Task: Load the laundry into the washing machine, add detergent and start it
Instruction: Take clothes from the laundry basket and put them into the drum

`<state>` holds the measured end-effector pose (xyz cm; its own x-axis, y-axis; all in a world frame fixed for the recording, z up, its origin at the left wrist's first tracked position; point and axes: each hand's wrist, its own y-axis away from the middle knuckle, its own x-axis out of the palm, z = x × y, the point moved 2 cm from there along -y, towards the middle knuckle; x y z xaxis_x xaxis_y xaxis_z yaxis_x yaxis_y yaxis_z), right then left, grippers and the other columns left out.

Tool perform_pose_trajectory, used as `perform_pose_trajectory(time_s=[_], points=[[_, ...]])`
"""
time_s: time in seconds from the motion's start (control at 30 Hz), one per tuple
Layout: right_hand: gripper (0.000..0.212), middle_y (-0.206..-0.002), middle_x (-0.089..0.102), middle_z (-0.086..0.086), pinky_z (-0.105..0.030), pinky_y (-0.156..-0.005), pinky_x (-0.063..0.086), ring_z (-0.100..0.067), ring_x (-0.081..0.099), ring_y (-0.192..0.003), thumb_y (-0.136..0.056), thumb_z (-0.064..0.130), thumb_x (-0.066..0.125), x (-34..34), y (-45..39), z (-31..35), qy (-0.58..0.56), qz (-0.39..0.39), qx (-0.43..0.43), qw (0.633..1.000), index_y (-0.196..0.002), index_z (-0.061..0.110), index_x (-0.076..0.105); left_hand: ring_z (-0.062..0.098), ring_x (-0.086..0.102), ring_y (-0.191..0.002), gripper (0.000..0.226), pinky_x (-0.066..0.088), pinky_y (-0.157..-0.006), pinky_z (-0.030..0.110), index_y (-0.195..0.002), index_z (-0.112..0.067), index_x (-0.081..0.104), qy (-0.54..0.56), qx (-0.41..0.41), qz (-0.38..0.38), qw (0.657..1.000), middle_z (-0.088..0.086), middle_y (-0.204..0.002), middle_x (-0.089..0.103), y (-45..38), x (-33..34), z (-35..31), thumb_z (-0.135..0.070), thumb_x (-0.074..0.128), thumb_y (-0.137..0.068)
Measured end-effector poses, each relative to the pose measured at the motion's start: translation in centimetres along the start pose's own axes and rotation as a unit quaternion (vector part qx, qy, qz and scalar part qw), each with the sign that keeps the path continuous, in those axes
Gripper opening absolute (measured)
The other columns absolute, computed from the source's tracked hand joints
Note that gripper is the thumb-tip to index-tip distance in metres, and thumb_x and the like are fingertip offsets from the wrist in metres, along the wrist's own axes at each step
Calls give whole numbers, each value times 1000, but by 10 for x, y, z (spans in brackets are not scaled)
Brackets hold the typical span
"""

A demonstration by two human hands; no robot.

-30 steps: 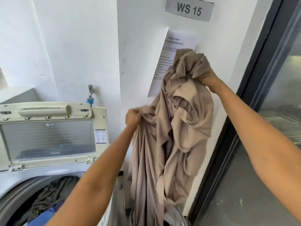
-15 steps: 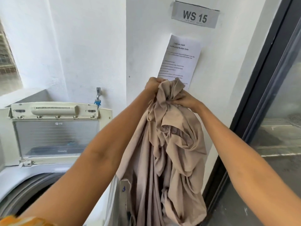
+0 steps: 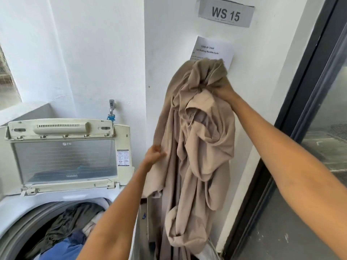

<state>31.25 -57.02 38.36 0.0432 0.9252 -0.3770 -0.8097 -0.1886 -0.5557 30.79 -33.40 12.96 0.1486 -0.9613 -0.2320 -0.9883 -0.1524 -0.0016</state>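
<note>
A large beige sheet [image 3: 202, 147] hangs in bunched folds in front of the white wall, right of the washing machine. My right hand [image 3: 224, 92] grips its bunched top, held high. Lower down, my left hand [image 3: 155, 153] grips the sheet's left edge. The top-loading washing machine [image 3: 22, 209] stands at the lower left with its lid [image 3: 63, 158] raised. Dark green and blue clothes [image 3: 65, 233] lie in its drum. The sheet's lower end drops out of sight behind my left arm and the frame's bottom edge.
A water tap [image 3: 112, 107] sticks out of the wall behind the machine. A "WS 15" sign [image 3: 226, 14] and a printed paper [image 3: 212, 51] hang on the wall. A dark-framed glass door [image 3: 308, 102] runs along the right side.
My right hand has lifted the bunched top of the sheet higher. My left hand has let go near the top and dropped down to grip the sheet's left edge.
</note>
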Motion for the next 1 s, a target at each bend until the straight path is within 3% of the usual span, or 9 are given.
perform_pose_trajectory(time_s=[0.13, 0.23, 0.33, 0.43, 0.53, 0.67, 0.77, 0.9, 1.0], points=[[53, -111, 51, -1, -3, -74, 44, 24, 54, -74, -72, 5, 72, -15, -9, 31, 22, -13, -44, 999, -119, -5, 51, 11, 58, -86, 33, 47, -66, 13, -106, -14, 59, 2, -7, 81, 997, -3, -95, 62, 12, 35, 8, -16, 76, -78], [50, -118, 42, -2, 2, -72, 39, 23, 51, -82, -82, -11, 62, -26, -9, 23, 49, -21, -63, 997, -128, -12, 42, 24, 63, -80, 22, 53, -64, 34, -78, -11, 66, -73, 11, 3, 997, 14, -87, 70, 3, 44, -9, -29, 76, -73], [46, -112, 54, -2, -10, -81, 44, 18, 57, -83, -78, -3, 69, -46, -3, -3, 46, 5, -1, 999, -120, 2, 50, 34, 66, -90, 22, 48, -69, 36, -85, -1, 69, -180, 40, -88, 979, 24, -93, 69, -6, 20, -38, -22, 61, -82], [33, -105, 63, -1, -34, -93, 48, -6, 60, -95, -78, 4, 72, -61, 7, -32, 34, 38, 74, 996, -107, 15, 59, 36, 66, -91, 22, 45, -65, 35, -86, -3, 68, -182, 95, -175, 963, 24, -92, 69, -13, -12, -95, -19, 55, -80], [44, -117, 59, -11, -31, -94, 47, -15, 55, -101, -82, -5, 64, -53, 21, -54, 78, 82, 101, 988, -124, 2, 52, 31, 66, -92, 29, 49, -72, 34, -92, -15, 71, -142, 157, -223, 951, 15, -93, 72, -22, -30, -169, -34, 56, -75], [53, -121, 51, -8, -15, -86, 48, -4, 54, -89, -80, -11, 64, -23, 24, -61, 79, 94, 82, 989, -129, -8, 45, 28, 65, -93, 26, 52, -81, 34, -98, -6, 70, -145, 208, -112, 961, 11, -87, 66, -29, -22, -244, -25, 66, -81], [77, -130, 54, -12, -28, -98, 48, -16, 57, -110, -67, 10, 81, -5, 17, -50, 42, 107, 50, 992, -134, 0, 43, 16, 63, -81, 30, 47, -65, 21, -95, 2, 69, -109, 192, -71, 973, 11, -84, 69, -27, 0, -247, -20, 67, -75], [88, -128, 59, 0, -29, -101, 45, -10, 56, -118, -61, 34, 87, 10, 10, -44, 25, 153, 45, 987, -136, 14, 46, 10, 47, -71, 26, 37, -62, 25, -73, 10, 64, -24, 194, -25, 980, -9, -57, 54, -29, 16, -228, -16, 63, -66], [84, -128, 58, 4, -26, -101, 45, -6, 55, -117, -67, 29, 85, 10, 11, -47, 15, 135, 48, 990, -138, 16, 42, 6, 49, -66, 17, 40, -59, 19, -62, -9, 58, -31, 191, -9, 981, -8, -60, 50, -24, 11, -227, -12, 67, -76]])
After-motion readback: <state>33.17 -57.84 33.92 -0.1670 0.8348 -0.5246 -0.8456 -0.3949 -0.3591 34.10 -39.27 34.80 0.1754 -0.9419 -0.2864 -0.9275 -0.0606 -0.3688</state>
